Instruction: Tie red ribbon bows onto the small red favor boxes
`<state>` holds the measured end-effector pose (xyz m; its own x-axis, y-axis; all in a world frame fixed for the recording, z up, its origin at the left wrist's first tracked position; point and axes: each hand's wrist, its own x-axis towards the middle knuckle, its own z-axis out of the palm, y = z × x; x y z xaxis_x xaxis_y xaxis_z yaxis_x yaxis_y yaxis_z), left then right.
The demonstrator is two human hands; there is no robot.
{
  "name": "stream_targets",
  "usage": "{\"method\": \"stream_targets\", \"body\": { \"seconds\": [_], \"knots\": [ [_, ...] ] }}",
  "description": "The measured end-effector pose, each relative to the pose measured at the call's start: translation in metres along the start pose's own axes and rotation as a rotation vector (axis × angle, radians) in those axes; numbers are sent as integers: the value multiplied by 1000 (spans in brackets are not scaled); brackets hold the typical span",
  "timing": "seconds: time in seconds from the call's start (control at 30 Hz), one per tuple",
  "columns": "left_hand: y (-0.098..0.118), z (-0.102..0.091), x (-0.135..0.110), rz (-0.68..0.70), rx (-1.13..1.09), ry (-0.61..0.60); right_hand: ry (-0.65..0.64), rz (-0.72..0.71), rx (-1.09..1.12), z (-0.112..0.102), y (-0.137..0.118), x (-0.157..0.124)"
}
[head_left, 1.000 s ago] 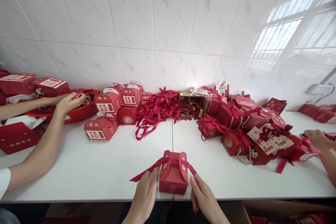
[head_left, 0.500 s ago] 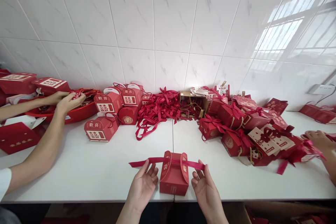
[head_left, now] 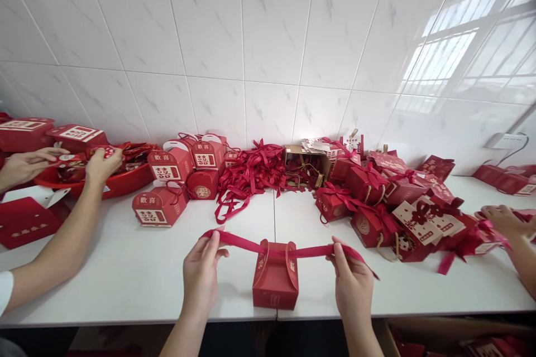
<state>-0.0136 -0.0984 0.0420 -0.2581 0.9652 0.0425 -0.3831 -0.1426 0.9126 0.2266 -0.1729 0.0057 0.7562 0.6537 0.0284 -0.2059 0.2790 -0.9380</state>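
A small red gift box [head_left: 275,284] stands near the front edge of the white table [head_left: 138,273]. A red ribbon [head_left: 245,243] runs through the two upright flaps at its top and stretches out to both sides. My left hand [head_left: 201,273] pinches the ribbon's left end, to the left of the box. My right hand [head_left: 352,279] pinches the right part, with the ribbon's tail hanging past it to the right.
A heap of loose red ribbons [head_left: 251,173] lies at the wall, with finished red boxes [head_left: 167,178] to its left and tied boxes [head_left: 377,206] to its right. Another person's arms [head_left: 62,234] reach to a red tray [head_left: 117,181] on the left. Another person's hand [head_left: 508,223] is at the right edge.
My hands have moved apart and upward, pulling the ribbon out straight through the box flaps. The person on the left has shifted hands further left over the tray.
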Motion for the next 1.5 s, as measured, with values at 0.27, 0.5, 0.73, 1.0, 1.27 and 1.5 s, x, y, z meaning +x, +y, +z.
{"method": "stream_targets", "body": {
  "seconds": [0.27, 0.5, 0.73, 1.0, 1.27, 1.5],
  "knots": [
    [43, 29, 16, 288, 184, -244, -182, -378, -188, 26, -53, 22],
    [75, 69, 11, 365, 198, -414, -401, -457, -94, 56, -87, 24],
    [85, 82, 7, 364, 141, -457, -487, -466, -80, 68, -101, 20],
    [86, 86, 5, 252, 177, -718, -625, -318, 11, 80, -106, 22],
    [83, 87, -10, 181, 458, -905, -918, -281, -108, 83, -103, 13],
    [80, 84, -7, 118, 445, -927, -1065, -319, -87, 78, -92, 12]
  ]
}}
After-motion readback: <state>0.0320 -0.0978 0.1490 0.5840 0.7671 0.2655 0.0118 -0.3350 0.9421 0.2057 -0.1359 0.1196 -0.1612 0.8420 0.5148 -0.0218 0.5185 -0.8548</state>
